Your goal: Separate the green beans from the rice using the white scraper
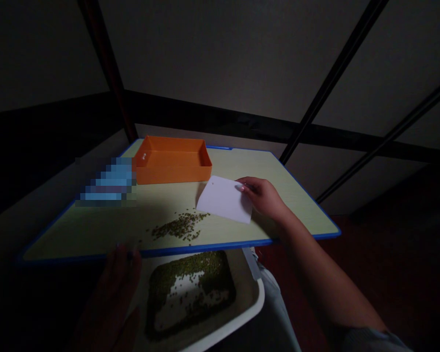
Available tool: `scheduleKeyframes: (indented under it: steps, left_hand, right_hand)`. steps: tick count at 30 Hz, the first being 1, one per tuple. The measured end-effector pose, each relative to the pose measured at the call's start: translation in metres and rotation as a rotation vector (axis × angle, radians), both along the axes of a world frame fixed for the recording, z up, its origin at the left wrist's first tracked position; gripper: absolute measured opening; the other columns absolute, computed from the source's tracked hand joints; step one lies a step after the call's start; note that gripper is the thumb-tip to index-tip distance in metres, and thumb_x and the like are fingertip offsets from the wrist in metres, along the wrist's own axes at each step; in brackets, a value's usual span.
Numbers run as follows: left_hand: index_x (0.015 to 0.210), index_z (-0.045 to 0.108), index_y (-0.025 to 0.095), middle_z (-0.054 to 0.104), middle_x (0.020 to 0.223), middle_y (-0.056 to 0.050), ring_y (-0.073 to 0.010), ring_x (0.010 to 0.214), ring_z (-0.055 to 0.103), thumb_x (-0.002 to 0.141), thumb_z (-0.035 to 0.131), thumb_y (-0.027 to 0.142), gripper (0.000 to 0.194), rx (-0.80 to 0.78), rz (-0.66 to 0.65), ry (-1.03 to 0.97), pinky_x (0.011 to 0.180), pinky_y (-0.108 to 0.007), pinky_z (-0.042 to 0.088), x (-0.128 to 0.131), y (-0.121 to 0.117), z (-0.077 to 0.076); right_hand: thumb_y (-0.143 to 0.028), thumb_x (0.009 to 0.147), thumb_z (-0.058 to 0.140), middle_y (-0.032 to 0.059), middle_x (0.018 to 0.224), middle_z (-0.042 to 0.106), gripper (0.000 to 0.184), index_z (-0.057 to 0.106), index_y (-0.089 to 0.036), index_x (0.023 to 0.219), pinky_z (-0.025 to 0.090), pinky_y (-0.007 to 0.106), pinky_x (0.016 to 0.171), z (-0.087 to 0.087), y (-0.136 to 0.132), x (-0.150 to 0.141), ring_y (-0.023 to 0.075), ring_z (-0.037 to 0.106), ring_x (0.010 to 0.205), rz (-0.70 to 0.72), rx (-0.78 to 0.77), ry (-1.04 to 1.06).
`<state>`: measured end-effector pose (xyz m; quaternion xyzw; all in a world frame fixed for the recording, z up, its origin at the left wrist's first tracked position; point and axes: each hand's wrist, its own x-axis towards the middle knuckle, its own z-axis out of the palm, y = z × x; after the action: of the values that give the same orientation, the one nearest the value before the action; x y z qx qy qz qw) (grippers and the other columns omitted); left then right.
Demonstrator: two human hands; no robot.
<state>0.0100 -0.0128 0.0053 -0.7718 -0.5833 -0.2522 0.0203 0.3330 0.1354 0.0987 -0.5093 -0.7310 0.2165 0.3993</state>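
Observation:
My right hand [264,196] grips a thin white card [225,199] by its right edge; the card rests on the pale table [95,227] just right of a small heap of green beans [179,226]. My left hand [113,293] holds the left rim of a white tray [253,305] below the table's near blue edge. Many green beans [190,288] lie inside the tray. The left hand is in deep shadow and its fingers curl round the rim.
An empty orange box [173,160] stands at the back of the table. A blurred blue patch [108,188] lies to its left. Dark frame bars [337,73] and a wall rise behind. The floor to the right is dark.

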Motion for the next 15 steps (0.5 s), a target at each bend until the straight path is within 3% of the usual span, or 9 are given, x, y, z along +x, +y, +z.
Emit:
scheduleKeyframes:
  steps: [6, 10, 15]
  left_hand:
    - [0.148, -0.002, 0.038, -0.011, 0.164, 0.02, -0.0179, 0.154, -0.003, 0.082, 0.029, 0.024, 0.075, 0.046, -0.002, -0.044, 0.129, -0.042, 0.006, 0.003, 0.004, -0.004]
    - [0.148, -0.002, 0.039, -0.012, 0.163, 0.022, -0.0156, 0.154, -0.006, 0.08, 0.027, 0.024, 0.076, 0.08, -0.002, -0.034, 0.128, -0.038, 0.001, 0.004, 0.008, -0.01]
    - [0.148, -0.005, 0.038, -0.014, 0.163, 0.02, -0.0235, 0.155, 0.0, 0.078, 0.029, 0.028, 0.078, 0.05, 0.05, 0.023, 0.129, -0.051, 0.01, -0.001, 0.008, -0.012]
  right_hand:
    - [-0.031, 0.088, 0.059, 0.0078, 0.101, 0.077, 0.022, 0.075, -0.021, 0.098, 0.052, 0.034, 0.079, 0.0, -0.018, 0.009, 0.0195, 0.069, 0.089, -0.025, -0.012, 0.078]
    - [-0.033, 0.087, 0.062, 0.0069, 0.098, 0.077, 0.021, 0.076, -0.022, 0.098, 0.052, 0.034, 0.079, 0.005, -0.029, 0.025, 0.0184, 0.069, 0.089, -0.114, 0.001, 0.131]
    - [-0.035, 0.082, 0.07, 0.0048, 0.087, 0.077, 0.018, 0.079, -0.022, 0.091, 0.052, 0.031, 0.07, 0.007, -0.033, 0.04, 0.0166, 0.068, 0.079, -0.21, -0.048, 0.158]
